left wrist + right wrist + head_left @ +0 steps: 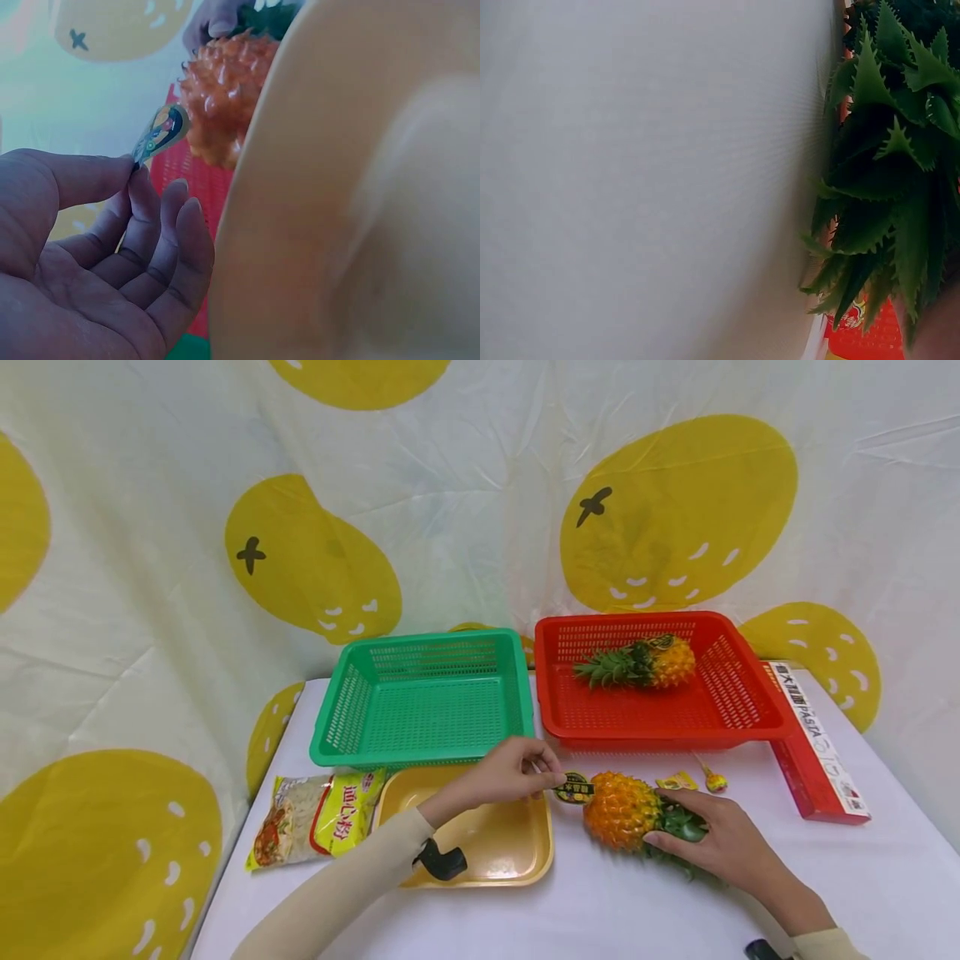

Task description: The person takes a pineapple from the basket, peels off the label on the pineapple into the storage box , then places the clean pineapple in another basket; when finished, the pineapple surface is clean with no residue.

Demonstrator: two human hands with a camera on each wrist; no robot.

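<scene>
Left hand pinches label just beside pineapple, right hand grips its crown; label-handling step, I judge, next move needing pineapple braced steady.

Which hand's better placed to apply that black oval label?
Probably the left hand: its fingers pinch the black oval label beside the spiky orange pineapple, whose green leaves the right hand holds.

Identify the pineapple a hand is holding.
The pineapple in front of the red basket: the right hand holds it at its leaves. The other pineapple lies inside that basket, untouched.
</scene>
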